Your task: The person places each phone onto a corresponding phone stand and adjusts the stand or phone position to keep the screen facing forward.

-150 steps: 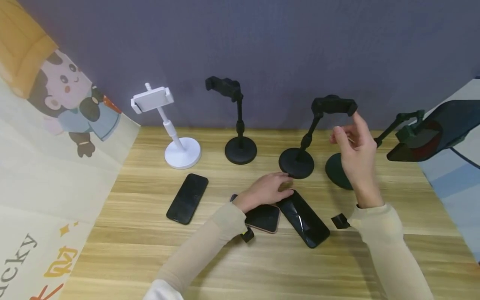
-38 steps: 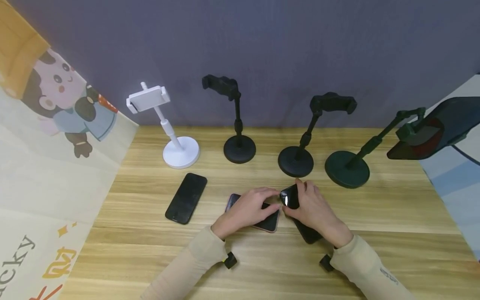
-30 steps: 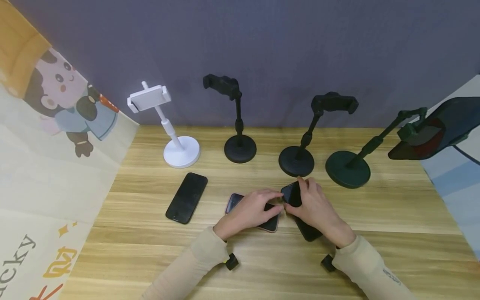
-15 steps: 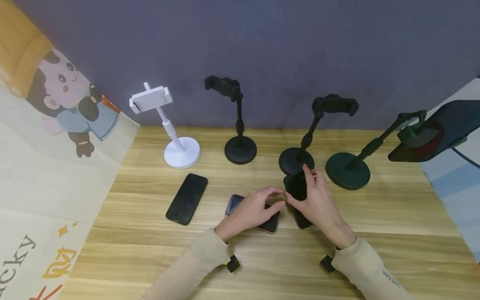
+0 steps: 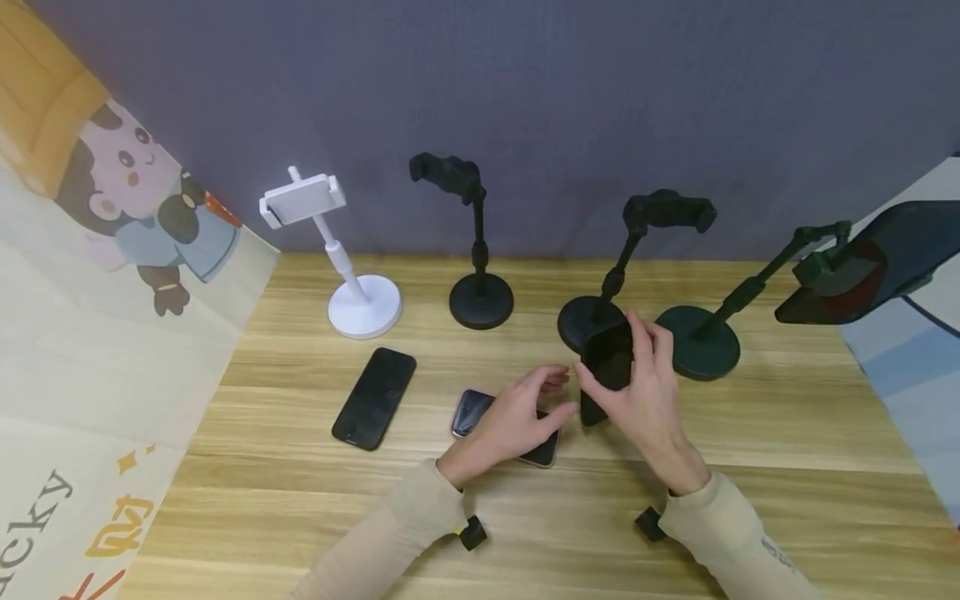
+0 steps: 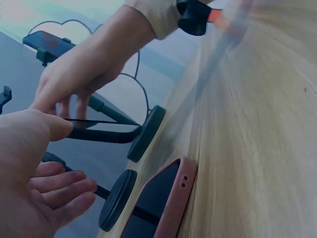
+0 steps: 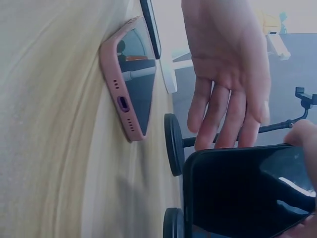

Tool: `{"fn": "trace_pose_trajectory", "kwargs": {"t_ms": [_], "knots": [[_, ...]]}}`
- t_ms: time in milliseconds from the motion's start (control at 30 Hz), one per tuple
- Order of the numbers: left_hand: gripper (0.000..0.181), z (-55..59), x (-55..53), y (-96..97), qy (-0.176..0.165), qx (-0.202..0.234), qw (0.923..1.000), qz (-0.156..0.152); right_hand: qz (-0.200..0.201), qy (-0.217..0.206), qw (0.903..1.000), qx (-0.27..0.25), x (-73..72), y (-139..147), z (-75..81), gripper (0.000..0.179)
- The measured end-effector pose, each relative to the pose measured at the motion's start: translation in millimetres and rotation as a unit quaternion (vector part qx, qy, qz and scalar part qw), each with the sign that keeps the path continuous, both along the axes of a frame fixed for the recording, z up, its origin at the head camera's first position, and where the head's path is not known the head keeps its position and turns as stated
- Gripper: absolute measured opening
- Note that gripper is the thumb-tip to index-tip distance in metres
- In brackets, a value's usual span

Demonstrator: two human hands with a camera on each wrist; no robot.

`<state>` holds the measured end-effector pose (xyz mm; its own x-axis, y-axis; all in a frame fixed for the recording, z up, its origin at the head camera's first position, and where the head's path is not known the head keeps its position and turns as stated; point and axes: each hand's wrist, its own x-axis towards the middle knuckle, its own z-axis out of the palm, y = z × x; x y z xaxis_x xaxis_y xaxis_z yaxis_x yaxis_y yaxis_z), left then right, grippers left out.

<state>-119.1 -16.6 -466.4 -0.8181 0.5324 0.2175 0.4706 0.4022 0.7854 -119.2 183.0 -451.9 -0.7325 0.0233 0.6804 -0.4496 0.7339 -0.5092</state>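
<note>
My right hand (image 5: 651,408) grips a black phone (image 5: 606,357) between thumb and fingers. The phone is tilted up off the table, its upper end overlapping the base of a black phone stand (image 5: 581,321) in the head view. In the right wrist view the held phone's dark screen (image 7: 237,193) shows large. My left hand (image 5: 517,421) holds nothing, fingers loosely bent and thumb apart, close to the left edge of the held phone. Beneath the left hand lies a phone in a pink case (image 5: 471,410), partly hidden by that hand.
Another black phone (image 5: 375,398) lies flat on the left of the wooden table (image 5: 255,500). Behind stand a white phone stand (image 5: 365,307), a second black stand (image 5: 482,302) and a dark green stand (image 5: 705,343) bearing a phone (image 5: 892,258). A grey-blue panel (image 5: 525,100) rises behind the table.
My right hand has left the black stand's clamp, gripped the black phone, raised it and tilted it towards that stand. My left hand has drawn back from the stand's base.
</note>
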Motion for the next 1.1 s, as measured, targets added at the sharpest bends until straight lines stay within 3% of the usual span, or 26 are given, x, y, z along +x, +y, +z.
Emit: {"fn": "trace_pose_trajectory", "kwargs": {"t_ms": [200,500,767,1100], "knots": [[0.054,2.8,1.8,7.1,0.007,0.013,0.9999,0.004,-0.007,0.028,0.9994,-0.018,0.2,-2,5.1,0.094],[0.049,5.6,0.3,21.6,0.049,0.057,0.9970,0.021,-0.009,0.045,0.9968,-0.065,0.0,-7,13.3,0.095],[0.036,8.5,-4.7,30.4,0.083,0.044,0.9944,0.049,-0.021,0.064,0.9933,-0.094,-1.6,-15,19.9,0.095],[0.027,5.3,-7.3,39.2,0.106,0.065,0.9894,0.075,-0.023,0.101,0.9856,-0.134,-7.1,-20,20.7,0.097]]}}
